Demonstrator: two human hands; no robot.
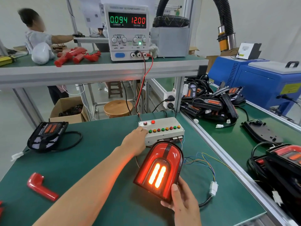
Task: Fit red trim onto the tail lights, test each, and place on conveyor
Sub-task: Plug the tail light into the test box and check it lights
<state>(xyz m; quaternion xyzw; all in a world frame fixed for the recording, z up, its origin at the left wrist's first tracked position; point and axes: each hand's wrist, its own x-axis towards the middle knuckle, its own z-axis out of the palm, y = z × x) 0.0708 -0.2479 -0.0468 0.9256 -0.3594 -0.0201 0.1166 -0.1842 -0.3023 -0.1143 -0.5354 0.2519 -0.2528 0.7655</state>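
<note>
The right hand [182, 204] grasps the tail light [158, 170] at its lower edge, thumb on the front, and holds it tilted above the green table [97, 160]. The other fingers are behind the light and hidden. The light wears its red trim, and two bars in it glow orange. Its cable goes to a white plug [213, 188] lying on the table just to the right.

The left hand [136, 141] reaches to the switch box [162, 129] and touches its left end. The fingertips are covered by the hand itself, so I cannot tell if they are curled or straight, or which button they press.

A loose red trim [41, 187] lies on the table at the left, well apart from the light. Another light [47, 134], without trim, lies further back on the left.

On the shelf the power supply [128, 31] shows 0.094 and 12.00. The conveyor [228, 141] at the right carries a pile of lights [211, 101]; the lights at the right edge are cut off.
</note>
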